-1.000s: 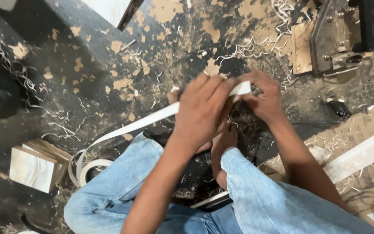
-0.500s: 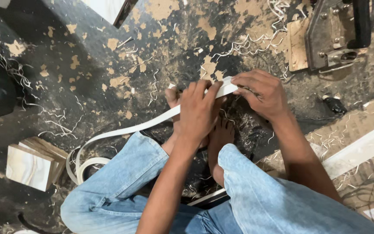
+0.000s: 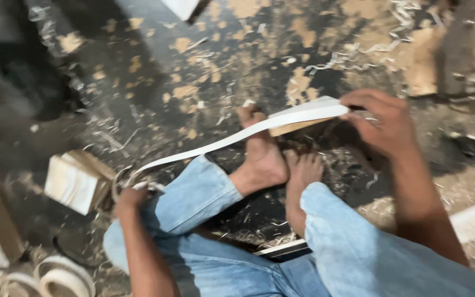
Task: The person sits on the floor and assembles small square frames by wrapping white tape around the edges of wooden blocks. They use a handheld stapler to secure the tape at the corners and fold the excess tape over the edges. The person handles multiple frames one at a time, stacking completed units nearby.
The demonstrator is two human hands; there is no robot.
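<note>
White edge-banding strip (image 3: 232, 138) runs in a long shallow arc across a dusty workshop floor (image 3: 155, 71), seen from above by a seated person in blue jeans. Its far end lies along a thin wooden piece (image 3: 298, 125), which rests against the toes of a bare left foot (image 3: 262, 157). The right hand (image 3: 383, 124) pinches the strip's end at the wood's edge, fingers curled down over it. The left hand (image 3: 130, 201) reaches low beside the left knee, where the strip curls into a loose coil (image 3: 133, 181); whether it grips the coil or only touches it I cannot tell, as the view is blurred. A small pale wooden block (image 3: 75, 181) sits just beside that coil, and wood shavings (image 3: 336, 60) litter the ground. The strip could likely slide off line along the wood, since only one end is pinched. Slack near the coil might kink or pick up dust.
</note>
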